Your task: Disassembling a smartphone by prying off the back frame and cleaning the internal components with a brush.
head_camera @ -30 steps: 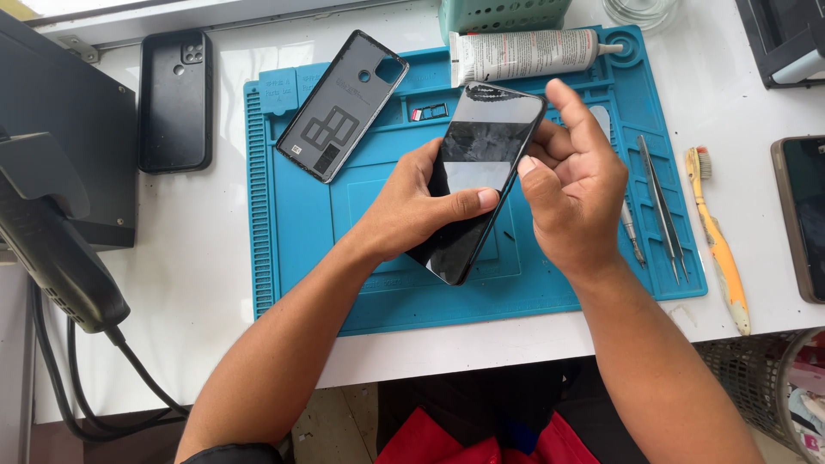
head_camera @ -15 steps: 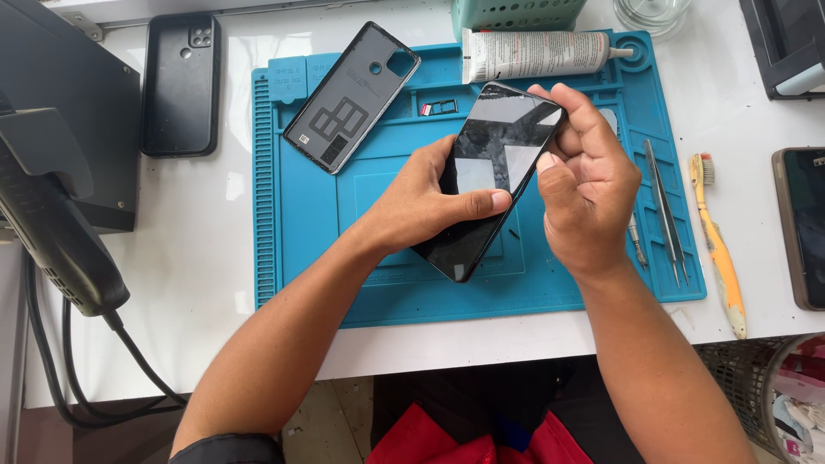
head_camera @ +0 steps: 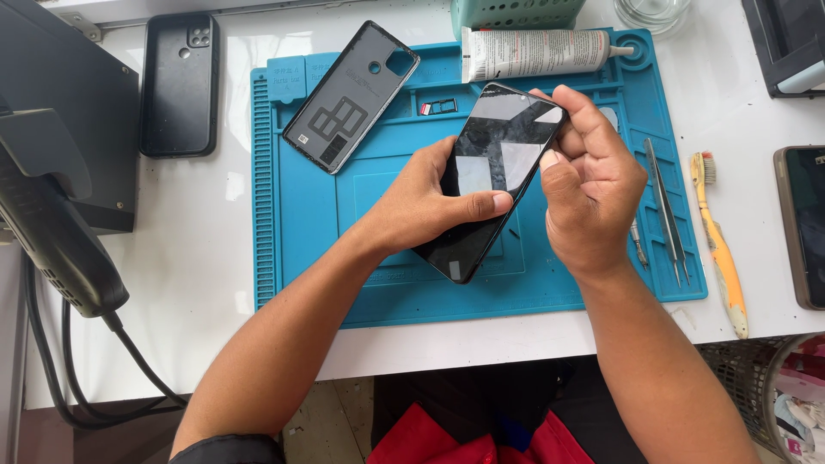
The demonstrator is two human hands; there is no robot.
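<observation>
Head view: your left hand (head_camera: 427, 199) is wrapped around the black phone (head_camera: 490, 176) from the left edge, thumb laid across the glass, fingers hidden under it. Phone is tilted, screen up, held above the blue work mat (head_camera: 301, 241). Your right hand (head_camera: 589, 185) is curled tight at the phone's upper right edge, fingertips on the corner and thumb pressing the side; can't tell whether it pinches anything else. Up-left of your left hand: a detached grey back cover (head_camera: 352, 94), inside face up, on the mat. Above your right hand: a white adhesive tube (head_camera: 537, 53) lying sideways. Just right of your right hand: tweezers (head_camera: 666, 210), then a yellow toothbrush (head_camera: 718, 236) off the mat.
</observation>
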